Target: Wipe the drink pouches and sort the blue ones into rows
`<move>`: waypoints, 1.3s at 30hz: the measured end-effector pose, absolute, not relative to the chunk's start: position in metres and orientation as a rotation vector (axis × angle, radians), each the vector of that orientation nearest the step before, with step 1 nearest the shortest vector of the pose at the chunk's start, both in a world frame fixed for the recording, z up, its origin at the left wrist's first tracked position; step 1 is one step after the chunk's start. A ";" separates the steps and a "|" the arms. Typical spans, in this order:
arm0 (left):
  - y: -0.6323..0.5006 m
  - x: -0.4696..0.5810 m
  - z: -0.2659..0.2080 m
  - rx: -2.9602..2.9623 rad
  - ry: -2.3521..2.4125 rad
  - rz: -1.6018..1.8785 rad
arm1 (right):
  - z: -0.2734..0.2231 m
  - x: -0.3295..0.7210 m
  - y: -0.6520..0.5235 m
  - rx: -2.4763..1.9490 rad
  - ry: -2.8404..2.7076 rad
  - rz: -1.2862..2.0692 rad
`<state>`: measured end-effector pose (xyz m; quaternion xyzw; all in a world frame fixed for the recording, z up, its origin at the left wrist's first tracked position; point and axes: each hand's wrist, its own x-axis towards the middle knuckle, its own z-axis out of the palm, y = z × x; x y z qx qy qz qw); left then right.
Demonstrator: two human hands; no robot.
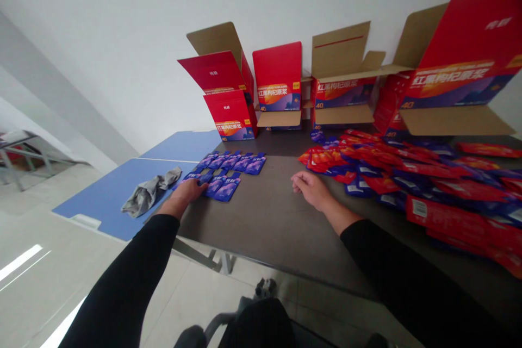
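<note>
My left hand (188, 191) is at the left end of the front row of blue-purple sachets (227, 189), its fingers closed on a sachet there; the hand hides part of it. Behind that row lies a second row of the same flat sachets (255, 165), side by side and overlapping. My right hand (312, 189) hovers over or rests on the dark table (261, 212), fingers curled in, with nothing visible in them. Close to its right spreads a large loose pile of red and blue sachets (387, 168).
Along the wall stand several red printed cartons with raised flaps, among them a left stacked pair (234, 114), a middle carton (279, 95) and a large right one (452, 81). A grey cloth (149, 193) lies on the blue table (110, 209) adjoining at left.
</note>
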<state>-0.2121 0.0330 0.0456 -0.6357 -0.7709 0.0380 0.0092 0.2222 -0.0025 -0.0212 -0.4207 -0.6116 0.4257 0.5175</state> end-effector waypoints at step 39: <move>0.037 -0.212 0.046 -1.795 -2.426 0.100 | -0.017 0.222 -0.005 -1.018 -1.449 1.056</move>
